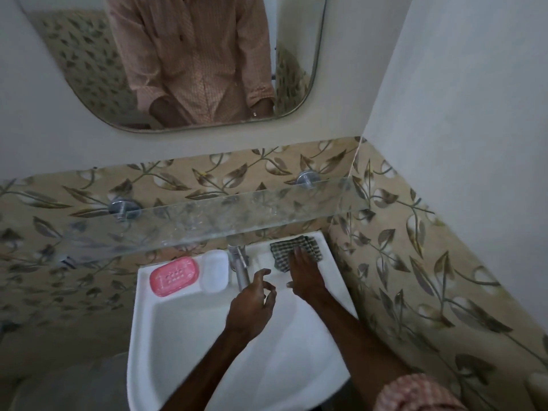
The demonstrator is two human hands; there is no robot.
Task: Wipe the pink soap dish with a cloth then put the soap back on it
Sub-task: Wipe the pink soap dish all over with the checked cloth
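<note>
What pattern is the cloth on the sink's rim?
The cloth is dark green-and-white checked, clearest in the head view.

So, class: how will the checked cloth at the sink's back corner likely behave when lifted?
The checked cloth lies crumpled, so it will probably droop limply. It looks thin, likely light. The right hand rests fingers on its edge; pushing may bunch it.

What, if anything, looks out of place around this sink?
Only the soap: it lies bare on the sink ledge, beside the empty pink soap dish rather than on it. The right hand rests on the checked cloth.
</note>
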